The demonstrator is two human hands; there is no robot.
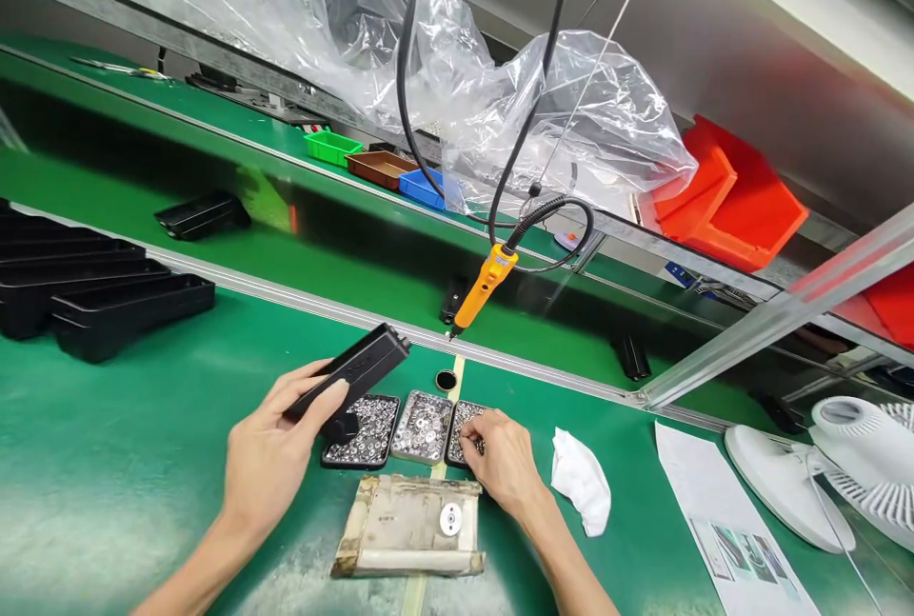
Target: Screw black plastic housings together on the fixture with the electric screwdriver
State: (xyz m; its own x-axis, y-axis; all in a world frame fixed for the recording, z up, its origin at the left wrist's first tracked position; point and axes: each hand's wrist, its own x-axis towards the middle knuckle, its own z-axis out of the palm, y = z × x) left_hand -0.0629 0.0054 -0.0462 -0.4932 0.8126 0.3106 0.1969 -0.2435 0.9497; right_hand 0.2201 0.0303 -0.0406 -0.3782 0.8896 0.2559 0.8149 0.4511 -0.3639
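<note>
My left hand (268, 449) is closed round a long black plastic housing (364, 364), raised and tilted over the left tray of small metal parts (371, 426). A round black piece shows at the housing's underside. My right hand (504, 459) reaches into the right tray of small metal parts (467, 418), thumb and fingertips pinched together. Whatever sits between those fingertips is too small to tell. Between the hands lies a middle tray of silvery rings or nuts (423, 426). Nearer me rests a worn, taped block (407, 521) with a white disc (450, 519) on it.
A yellow electric screwdriver (486, 285) hangs on a cable above the bench. Black housings (132, 307) stand in a row at left. To the right are a white cloth (580, 483), a printed sheet (728, 530) and a white fan (785, 483). A small round black cup (446, 380) sits behind the trays.
</note>
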